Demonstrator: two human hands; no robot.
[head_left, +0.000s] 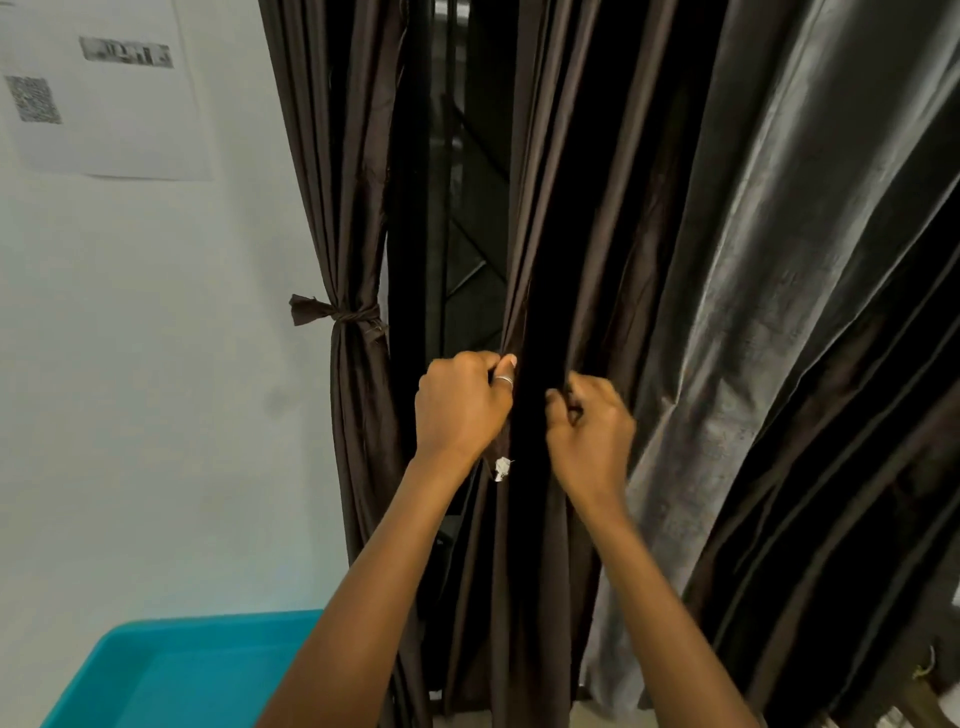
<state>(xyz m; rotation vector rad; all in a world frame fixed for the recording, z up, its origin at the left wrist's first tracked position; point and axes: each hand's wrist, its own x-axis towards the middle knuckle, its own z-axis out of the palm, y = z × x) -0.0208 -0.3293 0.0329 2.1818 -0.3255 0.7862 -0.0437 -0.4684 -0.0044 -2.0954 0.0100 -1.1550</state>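
Observation:
A dark brown curtain (597, 208) hangs in long folds in front of me. My left hand (460, 402) grips its left edge at about mid height, a silver ring on the thumb. My right hand (592, 428) grips a fold of the same curtain a little to the right, fingers curled into the cloth. A small white tag (502, 469) hangs from the curtain edge just below my left hand. Between this curtain and the tied one, a dark window with a grille (467, 208) shows.
A second brown curtain (343, 182) at the left is bunched and tied with a cloth band (332, 313). A grey curtain (779, 260) hangs to the right. A white wall with a printed sheet (104, 88) is at left. A teal bin (171, 670) stands below.

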